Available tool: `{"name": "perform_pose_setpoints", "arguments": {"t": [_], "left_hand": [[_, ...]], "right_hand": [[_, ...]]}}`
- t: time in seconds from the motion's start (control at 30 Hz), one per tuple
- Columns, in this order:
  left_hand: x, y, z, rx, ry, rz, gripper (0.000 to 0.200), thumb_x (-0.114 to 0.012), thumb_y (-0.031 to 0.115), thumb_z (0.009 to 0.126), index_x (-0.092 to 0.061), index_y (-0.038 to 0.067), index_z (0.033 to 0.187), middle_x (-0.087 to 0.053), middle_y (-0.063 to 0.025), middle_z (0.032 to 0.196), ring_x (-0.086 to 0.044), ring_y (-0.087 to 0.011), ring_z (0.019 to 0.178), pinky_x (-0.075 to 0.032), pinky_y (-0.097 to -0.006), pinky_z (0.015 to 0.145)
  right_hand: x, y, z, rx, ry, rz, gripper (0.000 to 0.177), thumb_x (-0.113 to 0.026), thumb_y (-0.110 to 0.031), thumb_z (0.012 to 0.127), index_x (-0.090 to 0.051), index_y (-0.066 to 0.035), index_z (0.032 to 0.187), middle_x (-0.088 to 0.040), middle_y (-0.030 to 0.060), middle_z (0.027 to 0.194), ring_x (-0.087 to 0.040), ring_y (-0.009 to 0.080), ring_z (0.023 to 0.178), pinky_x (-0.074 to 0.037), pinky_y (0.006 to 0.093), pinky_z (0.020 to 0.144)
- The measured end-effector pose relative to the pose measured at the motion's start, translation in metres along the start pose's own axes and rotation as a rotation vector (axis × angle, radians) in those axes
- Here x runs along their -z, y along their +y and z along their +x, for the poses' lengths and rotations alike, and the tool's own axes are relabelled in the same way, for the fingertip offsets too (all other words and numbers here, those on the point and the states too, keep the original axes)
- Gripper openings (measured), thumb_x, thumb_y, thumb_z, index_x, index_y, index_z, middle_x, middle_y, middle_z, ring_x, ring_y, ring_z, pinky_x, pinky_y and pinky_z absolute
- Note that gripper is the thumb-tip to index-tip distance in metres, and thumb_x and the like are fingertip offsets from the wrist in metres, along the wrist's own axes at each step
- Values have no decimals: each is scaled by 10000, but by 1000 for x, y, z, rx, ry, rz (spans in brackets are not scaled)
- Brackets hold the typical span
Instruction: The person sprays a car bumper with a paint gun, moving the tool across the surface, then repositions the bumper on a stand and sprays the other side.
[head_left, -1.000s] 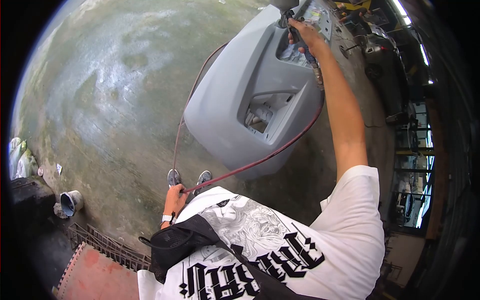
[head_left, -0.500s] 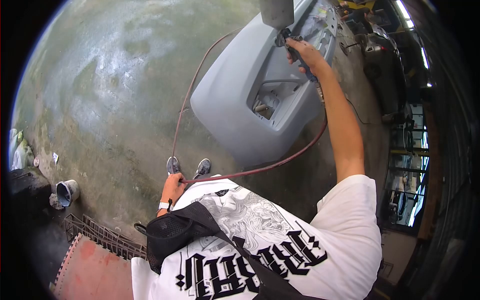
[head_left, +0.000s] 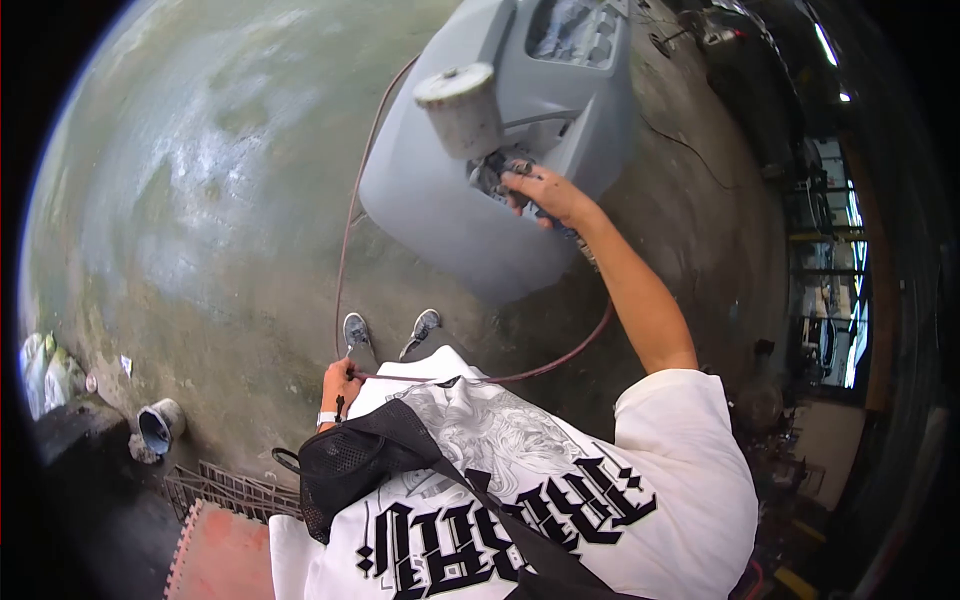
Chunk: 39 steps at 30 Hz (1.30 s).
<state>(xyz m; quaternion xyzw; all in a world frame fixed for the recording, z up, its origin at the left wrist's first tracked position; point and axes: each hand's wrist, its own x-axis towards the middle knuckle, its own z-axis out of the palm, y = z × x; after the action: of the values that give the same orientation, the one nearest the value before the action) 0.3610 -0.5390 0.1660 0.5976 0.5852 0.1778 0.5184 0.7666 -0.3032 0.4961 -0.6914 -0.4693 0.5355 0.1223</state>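
My right hand (head_left: 548,195) is closed around the handle of a spray gun (head_left: 490,170), whose paint cup (head_left: 462,110) sits on top with a pale, stained lid. Behind and below the gun is a grey car bumper (head_left: 430,215), partly hidden by the cup. A dark red air hose (head_left: 545,368) loops from the gun's handle down to my left hand (head_left: 341,380). The fingers of that hand are wrapped round the hose in front of my waist. From there the hose runs up along the bumper's left side.
A bucket (head_left: 162,424) lies tipped on the concrete floor (head_left: 200,240) at left, near white bags (head_left: 50,375). Metal racks (head_left: 235,490) and a red board (head_left: 225,550) stand at lower left. A dark vehicle (head_left: 745,100) is at upper right. A thin cable (head_left: 690,155) crosses the floor.
My right hand and the spray gun have moved left and down in the view, closer to me. The bumper sits higher in view. My left hand still grips the hose.
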Motion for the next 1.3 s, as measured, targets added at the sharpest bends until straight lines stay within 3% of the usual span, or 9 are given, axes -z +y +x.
{"name": "perform_pose_setpoints", "arguments": {"t": [0.1,0.23,0.33,0.37,0.53,0.63,0.8,1.13,1.3], "left_hand": [[0,12,-5,-43,33,38,197,-721,73,684,-628,-14,835,-664,-205,790,-638,-396,799,-492,-452,709],[-15,24,-7,-1,11,116,217,-706,75,701,-641,3,895,-661,-217,889,-625,-397,897,-477,-462,789],[-40,40,-10,-50,50,138,209,-702,66,698,-647,7,890,-661,-219,873,-629,-399,890,-484,-456,785],[-51,44,-11,-46,56,144,209,-702,66,698,-647,7,890,-661,-219,873,-629,-399,890,-484,-456,785],[-107,52,-20,107,-26,225,202,-698,40,682,-647,9,875,-668,-214,872,-631,-409,888,-495,-448,781],[-134,72,-31,82,33,217,196,-687,48,705,-649,10,893,-668,-214,888,-625,-411,909,-490,-454,798],[-167,92,-42,49,157,166,220,-692,76,743,-642,11,948,-664,-218,941,-612,-420,948,-481,-462,827],[-200,87,-48,148,148,136,248,-703,136,778,-633,36,993,-657,-220,963,-607,-427,968,-477,-474,823],[-196,96,-48,165,133,154,232,-697,127,781,-635,19,977,-657,-227,955,-611,-422,968,-477,-470,827]], "right_hand": [[-7,26,-27,-51,-106,99,265,-594,-425,937,-576,-168,997,-591,-37,780,-577,52,691,-323,227,389],[16,59,-53,-32,-54,213,256,-594,-402,948,-570,-160,1029,-605,-23,811,-596,61,734,-333,220,380],[64,76,-63,83,9,324,256,-594,-393,952,-569,-151,1033,-603,-5,806,-604,77,734,-338,218,371],[83,75,-67,130,27,382,279,-602,-335,957,-574,-84,1076,-634,44,860,-627,111,759,-367,213,371],[175,69,-55,337,93,534,290,-574,-377,963,-590,-89,991,-650,60,842,-633,126,754,-365,227,369],[223,62,-33,381,148,572,317,-570,-420,956,-580,-105,987,-647,55,828,-630,132,749,-356,228,377],[273,62,-1,401,184,560,305,-587,-430,944,-578,-127,972,-648,44,780,-642,152,668,-350,251,384],[319,97,26,323,396,609,297,-586,-446,930,-582,-154,984,-634,38,744,-629,150,629,-356,274,406],[317,114,29,237,606,542,314,-579,-471,917,-604,-169,999,-620,23,734,-611,144,621,-376,300,427]]}}
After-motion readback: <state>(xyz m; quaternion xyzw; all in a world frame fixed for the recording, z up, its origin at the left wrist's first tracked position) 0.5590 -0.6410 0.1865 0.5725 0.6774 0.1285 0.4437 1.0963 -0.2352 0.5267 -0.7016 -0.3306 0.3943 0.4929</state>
